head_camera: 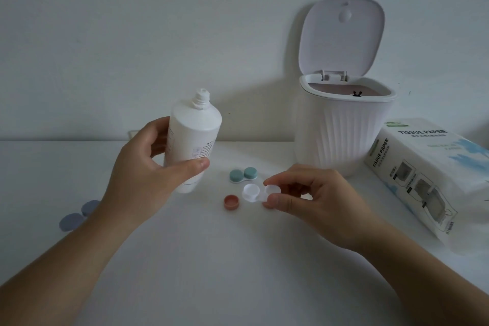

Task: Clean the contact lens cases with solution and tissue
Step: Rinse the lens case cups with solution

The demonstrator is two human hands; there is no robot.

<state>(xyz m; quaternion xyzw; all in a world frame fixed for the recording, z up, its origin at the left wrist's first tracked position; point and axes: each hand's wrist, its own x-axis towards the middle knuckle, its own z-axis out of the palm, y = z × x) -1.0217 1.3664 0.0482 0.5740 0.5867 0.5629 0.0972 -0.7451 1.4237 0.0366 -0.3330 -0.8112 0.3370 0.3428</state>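
Note:
My left hand [148, 164] grips a white solution bottle [194, 137], uncapped and held nearly upright just above the table. My right hand [307, 198] pinches the right well of an open white lens case [252, 192] between thumb and forefinger. One pink cap [231, 202] lies loose to the left of that case; a second pink cap peeks out under my right thumb. Behind it sits a closed case with teal caps [244, 174]. A blue-grey capped case [76, 217] lies at the left, partly behind my left forearm.
A ribbed white desktop bin [338, 137] with its lid [341, 34] flipped up stands at the back right. A tissue paper pack [428, 180] lies at the right edge. The white table [211, 259] meets a plain wall behind.

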